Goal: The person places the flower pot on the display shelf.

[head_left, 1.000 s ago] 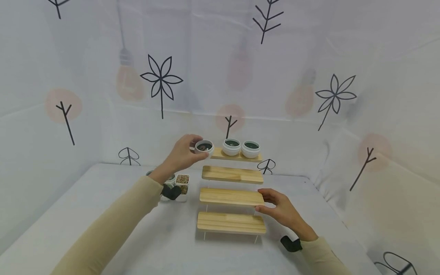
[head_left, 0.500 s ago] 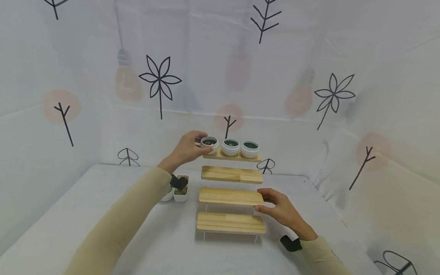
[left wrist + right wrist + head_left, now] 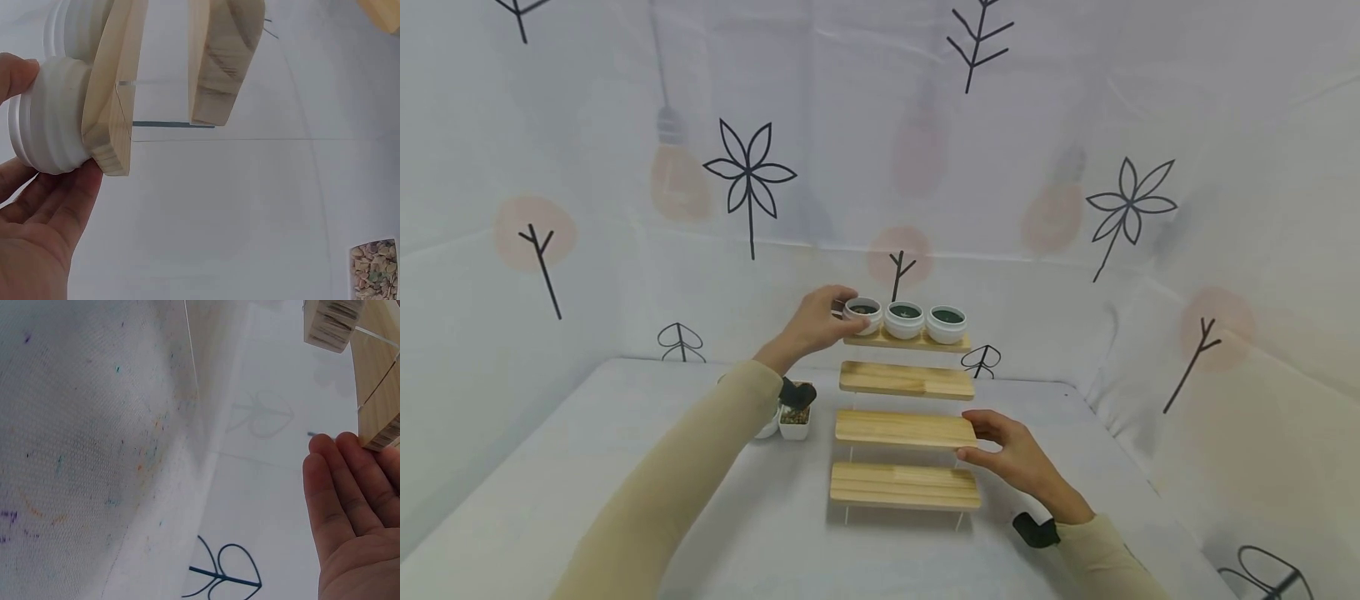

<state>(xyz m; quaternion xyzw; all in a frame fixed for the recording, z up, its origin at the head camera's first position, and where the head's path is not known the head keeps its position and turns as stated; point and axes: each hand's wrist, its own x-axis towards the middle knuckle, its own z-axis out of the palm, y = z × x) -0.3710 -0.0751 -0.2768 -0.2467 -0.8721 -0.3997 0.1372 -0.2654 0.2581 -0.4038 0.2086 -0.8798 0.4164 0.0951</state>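
My left hand point(image 3: 820, 321) holds a round white pot point(image 3: 863, 310) at the left end of the top tier point(image 3: 880, 338) of a wooden tiered stand. In the left wrist view, the held pot point(image 3: 59, 119) is against the board, with fingers on one side and the thumb opposite. Two similar white pots, a middle pot point(image 3: 904, 321) and a right pot point(image 3: 947, 325), stand beside it with dark green contents. My right hand point(image 3: 1015, 458) grips the right end of the second tier from the bottom point(image 3: 902, 429), thumb in front and fingers behind.
Left of the stand, small pots, including a square pebble-filled pot point(image 3: 795, 422), are partly hidden behind my left forearm. Two lower boards, the upper one point(image 3: 906, 380) and the bottom one point(image 3: 904, 487), carry nothing. A printed white cloth point(image 3: 805, 208) hangs close behind.
My left hand has moved right and brought the pot from beside the top tier onto its left end, next to the middle pot. My right hand has stayed on the stand.
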